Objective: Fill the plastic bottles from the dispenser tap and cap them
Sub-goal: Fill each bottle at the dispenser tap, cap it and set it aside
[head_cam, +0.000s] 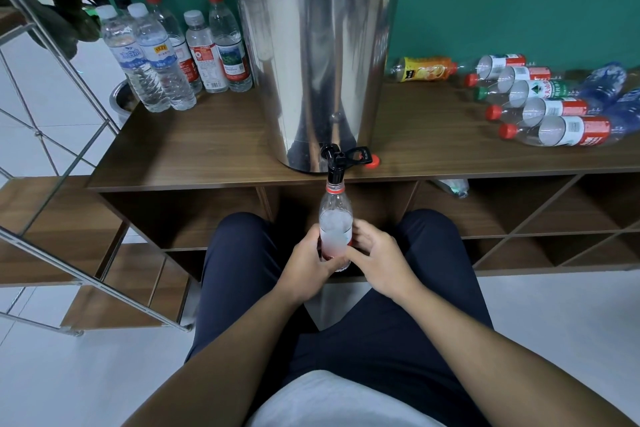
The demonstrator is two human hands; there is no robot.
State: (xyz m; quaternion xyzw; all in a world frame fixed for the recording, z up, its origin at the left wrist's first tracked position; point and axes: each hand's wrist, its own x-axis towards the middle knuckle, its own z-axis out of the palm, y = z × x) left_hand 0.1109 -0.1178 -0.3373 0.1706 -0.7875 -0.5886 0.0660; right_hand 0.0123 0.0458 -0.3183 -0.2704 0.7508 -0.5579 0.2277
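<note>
A clear plastic bottle (334, 218) with a red neck ring stands upright under the black tap (336, 163) of a tall steel dispenser (313, 55). Its open mouth sits right at the spout, and water froths inside it to about shoulder height. My left hand (306, 262) grips the bottle's lower body from the left. My right hand (375, 258) holds the same bottle from the right, fingers curled round it. A red cap (373, 161) lies on the shelf top beside the tap lever.
Several capped upright bottles (166, 55) stand left of the dispenser on the wooden shelf top (194, 146). Several capped bottles (550, 107) lie on their sides at the right. Open cubbies sit below the shelf; a metal rack (52, 135) leans at the left.
</note>
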